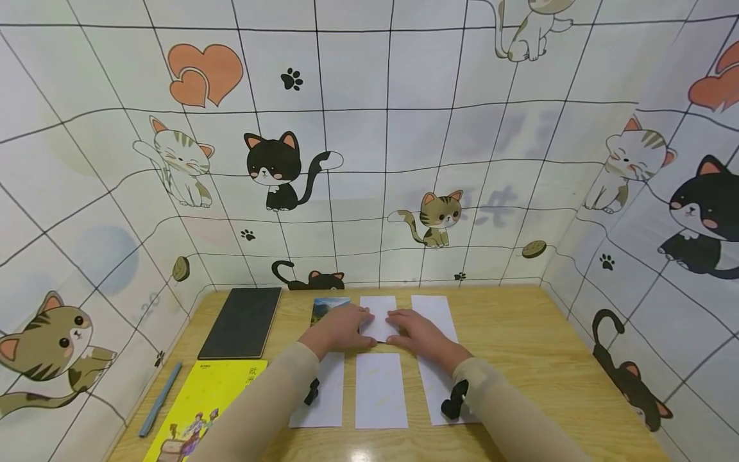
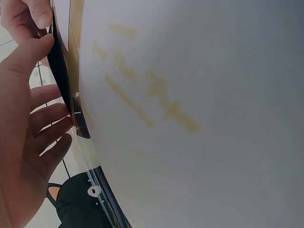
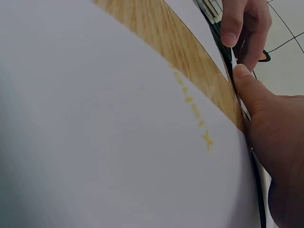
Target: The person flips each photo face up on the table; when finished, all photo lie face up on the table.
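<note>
On the wooden tabletop (image 1: pixel 508 346), near its middle, both hands meet over one white card (image 1: pixel 378 321) that lies in the back row of cards. The left hand (image 1: pixel 340 328) rests on the left edge of this card and the right hand (image 1: pixel 424 335) rests on its right edge; the fingertips of the two hands are very close to each other. In the wrist views the thumb and the fingers (image 2: pixel 45 121) of the left hand lie against the thin dark edge of the card, and the thumb of the right hand (image 3: pixel 270 128) presses the same edge from the other side, so each hand seems to pinch the card lightly at its border. How firm the grip is cannot be told.

Around this card lie more white cards: one (image 1: pixel 381 388) just in front of it, one (image 1: pixel 326 398) at the left under the left forearm, and a long one (image 1: pixel 435 353) at the right under the right hand. The near cards carry faint yellow marks. A picture card (image 1: pixel 324 307) with a landscape lies just beside the left hand, partly covered by it.

Further left on the tabletop are a dark notebook (image 1: pixel 242 323), a yellow book (image 1: pixel 208 401) with drawn figures, and a blue pen (image 1: pixel 160 398) near the edge. Both arms wear beige sleeves (image 1: pixel 271 398). Walls with cartoon cats (image 1: pixel 277 170) stand around the tabletop.
</note>
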Available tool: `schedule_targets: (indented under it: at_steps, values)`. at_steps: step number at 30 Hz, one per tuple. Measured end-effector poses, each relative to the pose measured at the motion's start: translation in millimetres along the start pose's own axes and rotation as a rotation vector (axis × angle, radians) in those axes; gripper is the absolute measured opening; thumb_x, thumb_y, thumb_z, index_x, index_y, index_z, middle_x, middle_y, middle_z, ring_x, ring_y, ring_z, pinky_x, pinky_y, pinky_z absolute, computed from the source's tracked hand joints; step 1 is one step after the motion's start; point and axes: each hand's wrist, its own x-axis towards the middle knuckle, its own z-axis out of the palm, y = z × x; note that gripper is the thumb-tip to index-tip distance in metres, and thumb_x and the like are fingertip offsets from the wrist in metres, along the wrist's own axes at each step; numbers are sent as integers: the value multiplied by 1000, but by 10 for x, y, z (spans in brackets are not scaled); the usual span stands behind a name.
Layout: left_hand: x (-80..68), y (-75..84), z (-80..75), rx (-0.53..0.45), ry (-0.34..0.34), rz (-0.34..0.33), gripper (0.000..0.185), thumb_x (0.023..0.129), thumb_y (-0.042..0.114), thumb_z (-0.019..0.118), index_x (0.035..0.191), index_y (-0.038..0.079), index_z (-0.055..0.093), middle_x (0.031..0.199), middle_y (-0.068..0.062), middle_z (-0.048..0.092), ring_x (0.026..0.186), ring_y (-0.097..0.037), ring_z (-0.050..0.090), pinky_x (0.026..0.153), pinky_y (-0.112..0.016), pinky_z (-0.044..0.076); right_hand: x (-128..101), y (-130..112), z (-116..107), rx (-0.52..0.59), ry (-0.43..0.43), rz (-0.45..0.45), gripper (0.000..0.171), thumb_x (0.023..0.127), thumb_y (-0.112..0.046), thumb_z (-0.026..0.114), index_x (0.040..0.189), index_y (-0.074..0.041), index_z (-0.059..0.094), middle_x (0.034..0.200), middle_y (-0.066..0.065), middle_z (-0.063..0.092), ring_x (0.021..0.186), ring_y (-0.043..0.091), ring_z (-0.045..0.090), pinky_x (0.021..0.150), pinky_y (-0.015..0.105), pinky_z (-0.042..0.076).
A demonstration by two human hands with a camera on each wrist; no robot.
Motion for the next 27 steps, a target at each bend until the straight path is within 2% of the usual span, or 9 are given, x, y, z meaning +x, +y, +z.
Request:
schedule_targets:
  at_steps: [6, 12, 16, 21, 27]
  values:
    - [-17, 13, -22, -27, 15, -5, 72, 107, 65, 60, 160, 17, 61, 165, -6, 56, 152, -28, 52, 125, -46, 41, -9, -14, -27, 5, -11, 29, 74, 101, -53, 79, 155, -4, 63, 165, 12, 55, 154, 37, 47, 125, 57, 39]
    - [-27, 2, -1, -41, 21, -3, 70, 108, 64, 58, 160, 18, 61, 166, -5, 55, 154, -28, 50, 126, -47, 41, -17, 0, -16, -6, -23, 42, 72, 100, -51, 82, 154, -7, 64, 166, 9, 54, 155, 34, 47, 126, 55, 38]
    - [-24, -22, 29, -50, 24, 3, 69, 109, 64, 55, 161, 18, 60, 167, -5, 54, 155, -28, 48, 127, -48, 39, -27, 7, 13, 17, 17, 40, 62, 103, -47, 79, 150, -8, 68, 160, 8, 60, 151, 34, 52, 124, 56, 40]
    - [-21, -62, 71, -58, 25, 7, 70, 110, 65, 54, 161, 18, 60, 167, -5, 53, 156, -29, 47, 128, -48, 38, -24, -12, 39, 42, 78, 7, 41, 106, -36, 78, 137, -9, 77, 146, 9, 71, 139, 34, 63, 118, 58, 48]
    - [-15, -76, 113, -49, 48, 30, 69, 109, 65, 56, 159, 18, 62, 166, -7, 54, 156, -30, 47, 128, -48, 36, -7, -22, 55, 39, 133, -18, 31, 105, -28, 79, 130, -9, 81, 136, 8, 76, 131, 32, 69, 111, 56, 53]
